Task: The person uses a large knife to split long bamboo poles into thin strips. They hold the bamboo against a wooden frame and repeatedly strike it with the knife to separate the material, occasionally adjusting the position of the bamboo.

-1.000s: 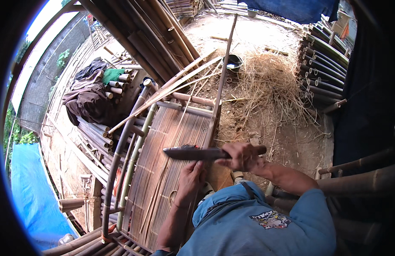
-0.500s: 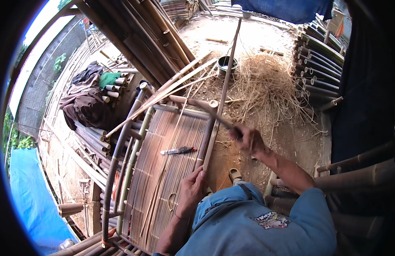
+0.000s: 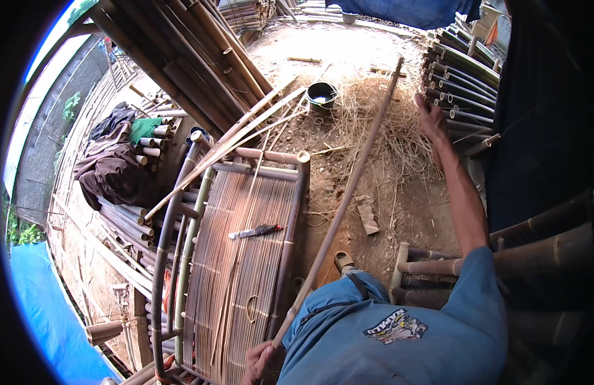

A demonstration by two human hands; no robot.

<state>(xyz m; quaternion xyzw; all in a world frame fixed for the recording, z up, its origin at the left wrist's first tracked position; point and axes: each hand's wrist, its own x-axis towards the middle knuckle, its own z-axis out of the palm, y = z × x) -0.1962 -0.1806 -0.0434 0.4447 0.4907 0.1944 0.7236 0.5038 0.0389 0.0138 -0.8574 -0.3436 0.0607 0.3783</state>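
My left hand [image 3: 258, 362] is closed around the lower end of a long bamboo strip [image 3: 348, 202], which slants up and away to the right, past the bench's right side. Out at the far right, my right hand [image 3: 432, 122] is raised with its fingers wrapped round a machete; the blade is mostly hidden behind my wrist and forearm. A knife [image 3: 252, 232] with a dark wrapped handle lies on the slatted bamboo bench [image 3: 207, 256] to my left. Below it on the slats rests a small loop [image 3: 251, 309] of thin strip.
Beyond the strip are a heap of shavings [image 3: 400, 128] and a dark bucket [image 3: 321, 96]. Bamboo poles are stacked at the right [image 3: 464, 90] and lean at the upper left [image 3: 188, 58]. A bamboo frame [image 3: 432, 266] stands by my right side. Split strips [image 3: 226, 144] cross the bench's far end.
My right hand has swung with the machete away to the upper right. My left hand has moved down toward me with the strip, whose far end now leans further right.
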